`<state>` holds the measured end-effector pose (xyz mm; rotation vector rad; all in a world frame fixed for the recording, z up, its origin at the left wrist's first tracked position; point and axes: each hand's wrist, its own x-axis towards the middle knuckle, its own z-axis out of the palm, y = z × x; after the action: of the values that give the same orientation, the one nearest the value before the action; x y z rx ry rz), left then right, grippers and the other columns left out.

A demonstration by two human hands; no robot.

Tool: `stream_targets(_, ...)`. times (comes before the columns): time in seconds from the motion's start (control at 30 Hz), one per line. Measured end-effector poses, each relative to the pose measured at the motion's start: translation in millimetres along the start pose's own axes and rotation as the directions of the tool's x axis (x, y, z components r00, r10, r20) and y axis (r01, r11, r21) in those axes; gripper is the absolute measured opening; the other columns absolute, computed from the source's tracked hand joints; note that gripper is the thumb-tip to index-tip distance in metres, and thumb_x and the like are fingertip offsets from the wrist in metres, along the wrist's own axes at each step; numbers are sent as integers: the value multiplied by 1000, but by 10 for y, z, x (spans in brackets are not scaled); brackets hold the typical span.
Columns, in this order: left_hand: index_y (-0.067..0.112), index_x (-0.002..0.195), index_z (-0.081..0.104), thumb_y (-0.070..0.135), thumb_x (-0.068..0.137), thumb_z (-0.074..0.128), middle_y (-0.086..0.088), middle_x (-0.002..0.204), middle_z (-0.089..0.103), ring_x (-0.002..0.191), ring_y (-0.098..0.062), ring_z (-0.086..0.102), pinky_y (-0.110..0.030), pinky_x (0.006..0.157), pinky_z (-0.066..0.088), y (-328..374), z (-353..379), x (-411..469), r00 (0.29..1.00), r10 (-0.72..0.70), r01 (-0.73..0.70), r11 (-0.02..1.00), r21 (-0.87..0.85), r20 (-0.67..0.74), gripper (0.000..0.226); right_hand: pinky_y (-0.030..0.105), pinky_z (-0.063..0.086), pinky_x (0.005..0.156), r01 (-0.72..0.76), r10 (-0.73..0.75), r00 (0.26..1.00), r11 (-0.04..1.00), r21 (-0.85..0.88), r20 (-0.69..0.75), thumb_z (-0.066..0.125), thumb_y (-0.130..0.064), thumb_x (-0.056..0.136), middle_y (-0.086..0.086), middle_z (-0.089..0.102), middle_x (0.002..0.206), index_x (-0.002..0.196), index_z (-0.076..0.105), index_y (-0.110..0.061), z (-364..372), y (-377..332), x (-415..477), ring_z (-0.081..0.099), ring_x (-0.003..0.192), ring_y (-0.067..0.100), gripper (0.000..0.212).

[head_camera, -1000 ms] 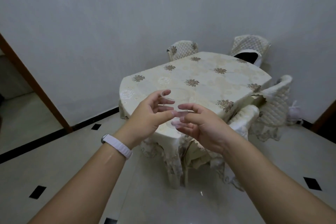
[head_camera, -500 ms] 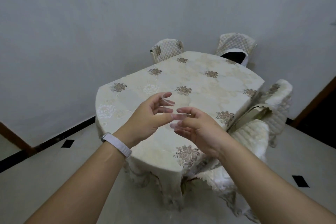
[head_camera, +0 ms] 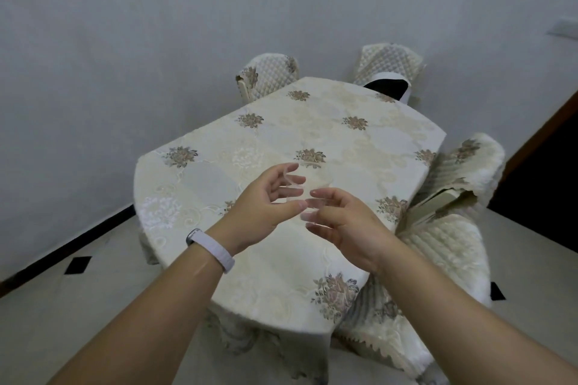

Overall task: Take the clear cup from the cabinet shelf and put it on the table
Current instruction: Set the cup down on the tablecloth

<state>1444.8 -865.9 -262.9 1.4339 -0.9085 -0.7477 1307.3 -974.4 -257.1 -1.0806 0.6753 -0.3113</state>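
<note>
A clear cup (head_camera: 305, 194), nearly invisible against the cloth, is held between both my hands above the table. My left hand (head_camera: 266, 203) curls around its left side, thumb and fingers on the wall. My right hand (head_camera: 341, 222) grips its right and lower side. The table (head_camera: 219, 184) below wears a cream cloth with brown flower prints. The cup hangs in the air over the table's near-middle part, and whether it touches the cloth I cannot tell. A pale band sits on my left wrist.
Quilted cream chairs stand around the table: two at the far end (head_camera: 269, 72) (head_camera: 391, 67) and one at the right side (head_camera: 453, 212). A grey wall rises behind. Pale floor tiles with black inlays (head_camera: 78, 264) lie to the left.
I have come closer to the table; it now fills more of the view and lies under my hands. Both hands keep the same hold on the cup.
</note>
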Motion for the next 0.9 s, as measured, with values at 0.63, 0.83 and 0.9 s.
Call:
stream_targets(0.63, 30, 119, 45, 21, 69, 75, -1, 120, 57, 117, -17, 57, -35, 93, 52, -856, 235, 676, 971, -198, 203, 979, 29, -136, 59, 37, 52, 89, -119, 143, 985, 967, -227, 92, 58, 12, 78, 11, 60, 118, 111, 62, -11, -663, 389, 1282, 64, 95, 22, 41)
stream_targets(0.83, 38, 110, 45, 18, 71, 74, 5, 120, 58, 118, -13, 56, -36, 97, 48, -1400, 430, 879, 943, -278, 295, 953, 74, -184, 53, 36, 51, 90, -95, 148, 985, 897, -431, 90, 59, 7, 81, 1, 63, 117, 108, 62, -24, -1006, 639, 1601, 63, 99, 19, 42)
stream_targets(0.9, 37, 108, 44, 12, 74, 75, 5, 120, 58, 119, -12, 55, -33, 95, 47, -1593, 488, 896, 933, -306, 327, 941, 87, -190, 53, 34, 51, 87, -99, 174, 980, 844, -527, 94, 60, 5, 80, 0, 63, 120, 116, 60, -23, -1107, 725, 1683, 63, 104, 20, 45)
